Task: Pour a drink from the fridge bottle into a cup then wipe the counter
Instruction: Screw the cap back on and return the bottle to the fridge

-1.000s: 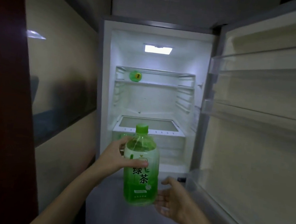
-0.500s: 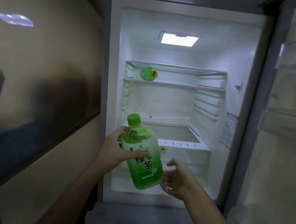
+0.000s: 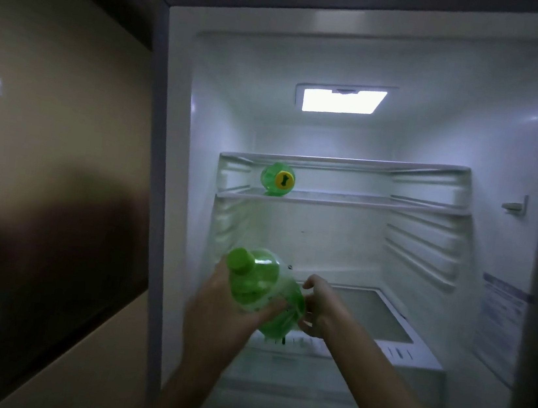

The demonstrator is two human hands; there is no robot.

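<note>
A green tea bottle (image 3: 261, 288) with a green cap is tipped over, its cap pointing toward me and up to the left, its base toward the fridge interior. My left hand (image 3: 219, 310) grips its near side from below. My right hand (image 3: 319, 308) holds the bottle's far end on the right. Both hands are in front of the open fridge (image 3: 340, 247), just above the glass cover of the lower drawer (image 3: 382, 318). No cup is in view.
A second green bottle with a yellow cap (image 3: 278, 178) lies on its side on the upper glass shelf (image 3: 363, 201). The fridge lamp (image 3: 341, 102) is lit. A beige wall panel (image 3: 44, 157) stands at the left. The fridge's right side wall carries a label (image 3: 498, 323).
The bottle has tipped from upright to nearly lying, moving in toward the fridge. My right hand has come onto it. The view has closed in on the fridge interior.
</note>
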